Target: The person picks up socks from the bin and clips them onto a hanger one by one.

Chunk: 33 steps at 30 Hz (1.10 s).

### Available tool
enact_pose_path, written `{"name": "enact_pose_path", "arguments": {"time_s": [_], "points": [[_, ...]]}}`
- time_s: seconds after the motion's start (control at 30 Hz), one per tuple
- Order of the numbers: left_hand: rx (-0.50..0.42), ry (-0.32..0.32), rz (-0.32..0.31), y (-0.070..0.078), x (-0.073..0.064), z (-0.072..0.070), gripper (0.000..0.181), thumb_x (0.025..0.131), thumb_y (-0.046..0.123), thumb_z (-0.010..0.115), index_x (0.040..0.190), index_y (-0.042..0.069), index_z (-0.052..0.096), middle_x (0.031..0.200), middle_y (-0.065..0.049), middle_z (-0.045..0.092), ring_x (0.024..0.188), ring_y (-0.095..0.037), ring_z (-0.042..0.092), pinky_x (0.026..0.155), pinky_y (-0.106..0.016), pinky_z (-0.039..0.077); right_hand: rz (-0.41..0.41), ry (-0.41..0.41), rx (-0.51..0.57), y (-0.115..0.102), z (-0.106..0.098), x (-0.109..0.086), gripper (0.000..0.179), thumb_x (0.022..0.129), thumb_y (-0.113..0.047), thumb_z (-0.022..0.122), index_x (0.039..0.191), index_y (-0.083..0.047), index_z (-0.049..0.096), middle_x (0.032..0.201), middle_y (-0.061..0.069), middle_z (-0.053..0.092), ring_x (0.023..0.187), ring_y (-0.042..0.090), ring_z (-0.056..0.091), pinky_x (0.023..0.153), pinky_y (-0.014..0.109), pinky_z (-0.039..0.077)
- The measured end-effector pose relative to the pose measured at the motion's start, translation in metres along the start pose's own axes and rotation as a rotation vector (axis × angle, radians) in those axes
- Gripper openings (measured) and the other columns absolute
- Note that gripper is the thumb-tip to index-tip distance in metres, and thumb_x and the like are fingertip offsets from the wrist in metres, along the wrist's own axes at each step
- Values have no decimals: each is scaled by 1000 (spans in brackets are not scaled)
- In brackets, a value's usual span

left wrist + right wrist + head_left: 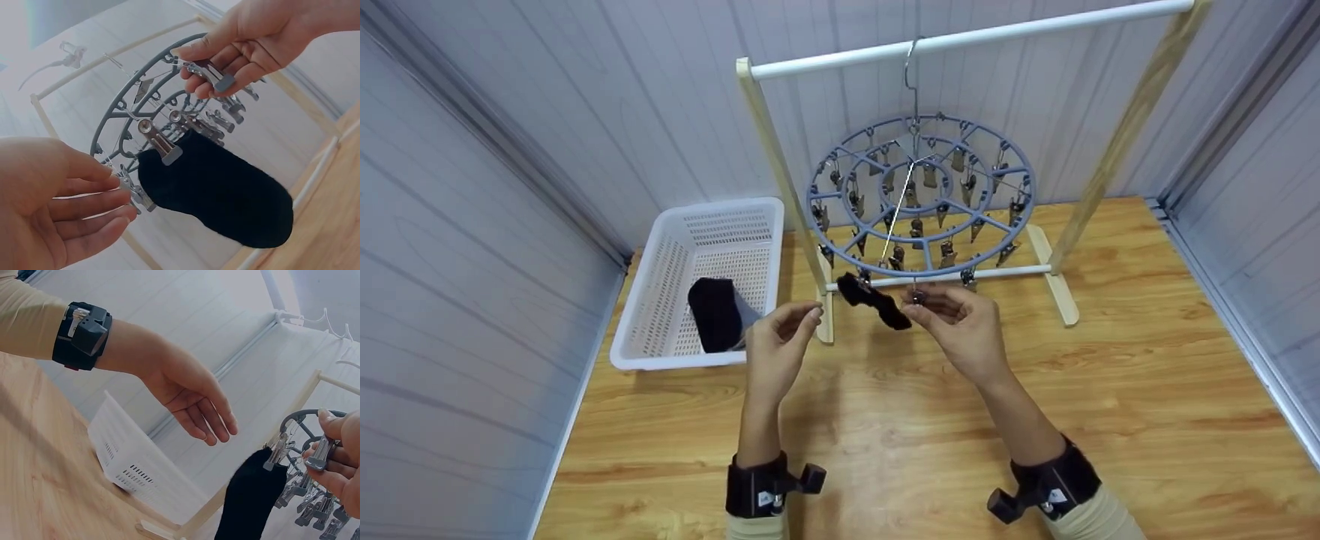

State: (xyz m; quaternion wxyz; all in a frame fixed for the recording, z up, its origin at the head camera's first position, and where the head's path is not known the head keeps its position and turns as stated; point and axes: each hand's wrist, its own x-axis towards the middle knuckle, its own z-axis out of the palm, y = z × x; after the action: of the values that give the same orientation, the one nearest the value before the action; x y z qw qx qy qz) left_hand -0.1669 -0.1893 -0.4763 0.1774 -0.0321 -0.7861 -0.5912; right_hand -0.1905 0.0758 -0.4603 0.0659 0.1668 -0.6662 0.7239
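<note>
A black sock (877,301) hangs by a metal clip (157,140) from the front rim of a round blue-grey clip hanger (927,255). Just right of the sock, my right hand (964,330) pinches another metal clip (212,76) between thumb and fingers; this clip's grey tips hold no cloth. To the sock's left is my left hand (780,349), apart from it, with nothing held. In the right wrist view the left hand's fingers (208,416) are loosely extended.
The hanger hooks over the white top rail (840,60) of a wooden-legged stand. Several other clips dangle under its rings. At left, a white plastic basket (697,361) holds a dark folded sock (716,315) with something grey beside it. Panelled walls enclose the wooden floor.
</note>
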Motion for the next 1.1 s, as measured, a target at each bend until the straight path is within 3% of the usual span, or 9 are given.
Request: {"name": "enact_pose_path", "arguments": {"time_s": [0.2,0.33,0.47,0.8,1.1], "points": [[11,-11,-22,1,0,-3,14,101,13,74,109,3,80,100,-8,80,90,-32,76,80,-31,62,-24,19,40,-1,-1,0,27,89,6,81,115,8,76,110,26,76,97,27,78,87,40,63],[41,-30,-38,2,-1,-7,16,102,18,74,111,6,80,101,-4,79,89,-26,75,79,-33,62,-20,11,36,-1,-1,-1,29,88,4,83,116,8,77,112,30,75,97,28,78,86,41,62],[71,-51,-37,1,-1,-10,17,103,20,73,113,8,80,102,-2,79,88,-17,74,77,-30,61,-29,12,34,-1,-2,-1,29,88,4,83,115,10,76,111,26,76,97,30,78,86,42,63],[73,-58,-41,1,0,-13,18,103,20,73,114,7,79,103,-3,79,91,-24,75,80,-30,61,-45,18,5,1,-1,1,26,88,3,83,114,7,78,108,18,79,97,28,78,85,40,63],[102,-57,-23,6,7,-29,17,102,16,74,113,6,79,102,-6,80,90,-26,76,79,-30,60,-57,23,46,2,-4,1,28,88,5,82,116,7,77,112,33,73,101,38,76,87,41,62]]}}
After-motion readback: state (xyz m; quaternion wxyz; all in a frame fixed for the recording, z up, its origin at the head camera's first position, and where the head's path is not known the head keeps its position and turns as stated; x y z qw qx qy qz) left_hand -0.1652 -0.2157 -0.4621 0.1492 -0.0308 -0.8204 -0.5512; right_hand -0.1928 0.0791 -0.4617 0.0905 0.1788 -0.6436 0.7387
